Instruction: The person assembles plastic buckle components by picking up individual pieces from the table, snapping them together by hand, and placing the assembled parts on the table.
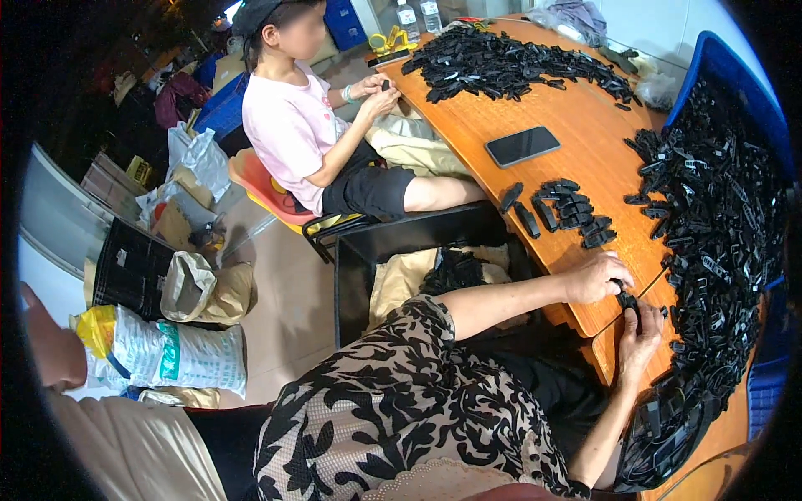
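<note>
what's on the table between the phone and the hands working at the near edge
In the head view, a small cluster of black plastic parts lies on the wooden table between the phone and the two hands.

Everything set out around the phone [522, 146] on the table [585, 125]

Behind the phone, at the far end, sprawls a heap of plastic parts [510, 63], two bottles [418, 17] beyond it. Nearer than the phone sits a small cluster of parts [568, 213]. Right of it, a crate [735, 92] brims with parts. Left of it, off the table's edge, a seated person [309, 125] on a chair [267, 188]; sacks [167, 351] lie on the floor farther left.
</note>
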`<state>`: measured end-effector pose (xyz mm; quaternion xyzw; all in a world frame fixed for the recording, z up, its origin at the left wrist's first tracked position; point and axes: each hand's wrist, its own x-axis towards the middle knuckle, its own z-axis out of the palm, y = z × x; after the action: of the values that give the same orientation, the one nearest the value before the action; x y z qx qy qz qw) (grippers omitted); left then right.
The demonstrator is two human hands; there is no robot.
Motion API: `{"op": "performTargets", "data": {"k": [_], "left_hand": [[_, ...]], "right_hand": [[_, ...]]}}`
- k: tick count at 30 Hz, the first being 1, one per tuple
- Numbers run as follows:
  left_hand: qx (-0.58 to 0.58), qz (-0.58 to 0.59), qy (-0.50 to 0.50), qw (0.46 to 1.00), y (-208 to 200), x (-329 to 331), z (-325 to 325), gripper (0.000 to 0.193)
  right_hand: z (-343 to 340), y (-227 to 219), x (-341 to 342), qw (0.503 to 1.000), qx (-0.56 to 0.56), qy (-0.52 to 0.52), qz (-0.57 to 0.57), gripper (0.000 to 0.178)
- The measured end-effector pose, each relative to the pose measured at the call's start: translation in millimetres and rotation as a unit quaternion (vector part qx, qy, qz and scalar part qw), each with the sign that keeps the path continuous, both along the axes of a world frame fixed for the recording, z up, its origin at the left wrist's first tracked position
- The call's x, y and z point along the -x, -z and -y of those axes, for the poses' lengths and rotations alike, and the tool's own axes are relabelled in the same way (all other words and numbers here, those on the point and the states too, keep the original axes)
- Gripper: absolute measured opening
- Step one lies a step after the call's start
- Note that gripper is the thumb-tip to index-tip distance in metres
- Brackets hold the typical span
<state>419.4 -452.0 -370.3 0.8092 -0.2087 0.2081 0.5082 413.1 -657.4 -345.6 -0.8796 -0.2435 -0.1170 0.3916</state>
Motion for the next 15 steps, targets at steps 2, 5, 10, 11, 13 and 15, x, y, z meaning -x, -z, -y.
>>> {"op": "performTargets", "data": {"k": [2,5,10,11,13,15], "left_hand": [[0.004,0.001,-0.007,1.000,3,4,-1,0.020],[-0.002,0.000,-0.004,1.000,3,8,2,0.022],[-0.029,0.004,0.065,0.997,4,-1,-2,0.026],[-0.055,0.017,0.094,0.994,0,-6,-7,0.026],[-0.049,0.041,0.082,0.995,4,-7,-25,0.025],[-0.060,-0.040,0.066,0.995,-17,-2,-31,0.025]], "right_hand": [[3,-2,4,1.000,-0.006,-0.014,0.002,0.022],[8,0,8,0.999,-0.007,-0.032,0.009,0.023],[17,6,8,0.997,0.008,-0.033,0.062,0.020],[21,7,4,0.995,0.023,-0.034,0.094,0.019],[-2,-2,7,1.000,-0.004,-0.010,0.027,0.017],[-11,-3,-6,0.997,-0.003,-0.041,0.069,0.015]]}}
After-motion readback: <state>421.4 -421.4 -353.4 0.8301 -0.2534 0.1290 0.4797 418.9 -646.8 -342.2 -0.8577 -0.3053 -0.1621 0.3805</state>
